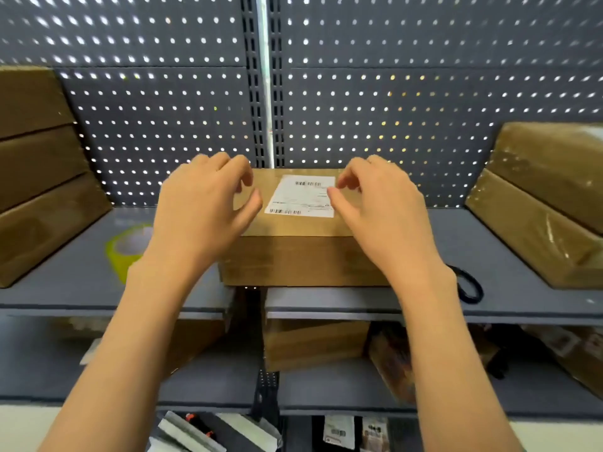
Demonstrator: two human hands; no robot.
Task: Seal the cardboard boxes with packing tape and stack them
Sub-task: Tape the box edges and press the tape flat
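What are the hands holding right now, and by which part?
Nothing that I can see. Both the left hand and the right hand hover with loosely curled fingers over the labelled cardboard box, without gripping it.

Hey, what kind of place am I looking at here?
Probably a parcel packing or shipping station. A cardboard box with a printed shipping label sits on a grey metal shelf backed by pegboard, stacked boxes stand either side, and a tape roll lies nearby.

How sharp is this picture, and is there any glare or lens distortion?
Head view: motion blur softens both hands, left hand and right hand, and the label print; backlit pegboard holes glare; taped boxes shine; wide-angle bends the shelf.
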